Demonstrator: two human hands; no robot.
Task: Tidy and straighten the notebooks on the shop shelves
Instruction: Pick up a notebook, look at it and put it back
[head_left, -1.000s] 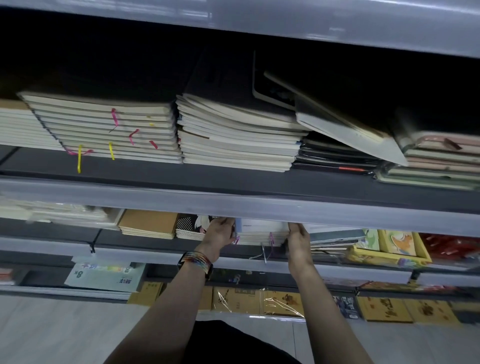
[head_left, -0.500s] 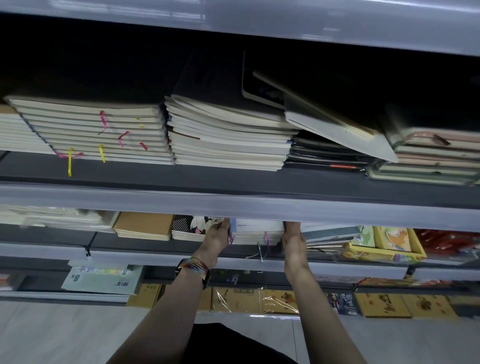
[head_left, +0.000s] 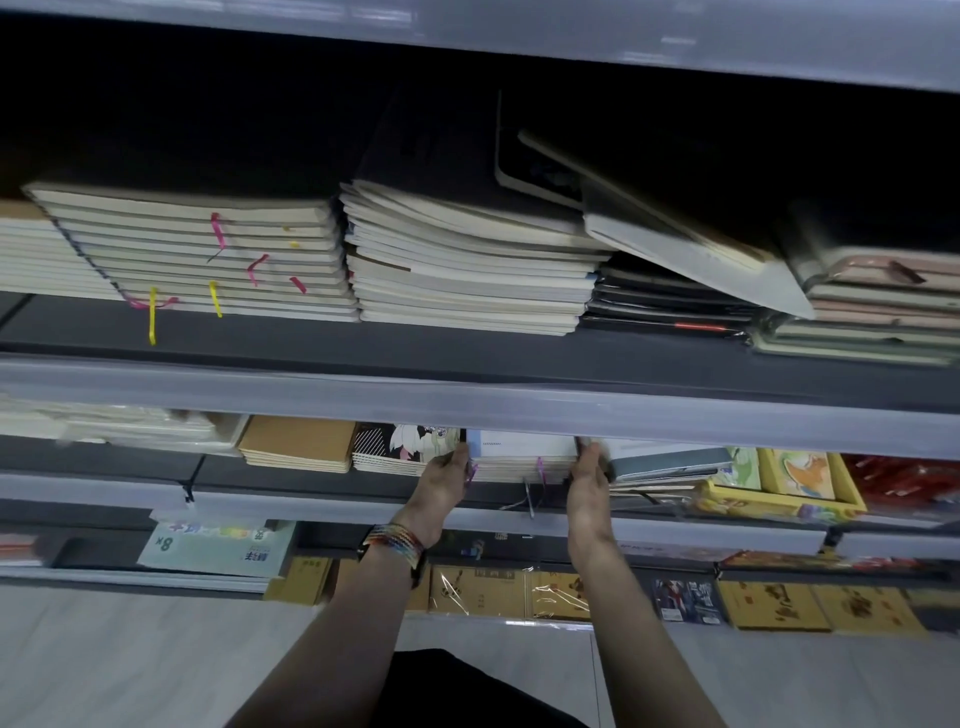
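Change: over the last second the left hand (head_left: 441, 480) and right hand (head_left: 588, 475) stay at either side of the same stack of white-covered notebooks (head_left: 522, 460). The view drifts slightly sideways, and the stack sits much as it did.
Meaning: the squaring of this one pile looks still under way rather than finished, and no other pile has been started.
Left hand: the fingers bend round the stack's left edge and grasp it. A woven multicoloured wristband (head_left: 395, 540) sits on that wrist.
Right hand: it lies flat against the stack's right edge, fingers fairly straight, pressing inward and holding nothing. The tips are hidden under the pale grey shelf rail (head_left: 311, 389) above.
Place: the stack lies flat on the second dark grey shelf board (head_left: 223, 467). A pile of black-and-white illustrated notebooks (head_left: 400, 441) is just beside it on the left, and a grey-blue hardcover notebook (head_left: 670, 460) is close on the right.
Look: the covers are thin and soft, the top one white with a pale blue band. The page edges are fairly even at the front, and pink and dark ribbon markers dangle over the shelf front.
Left to do: on the shelf above, a large grey-covered notebook (head_left: 691, 254) leans tilted across a low stack of black notebooks (head_left: 665, 306). That is likely the next thing to straighten.
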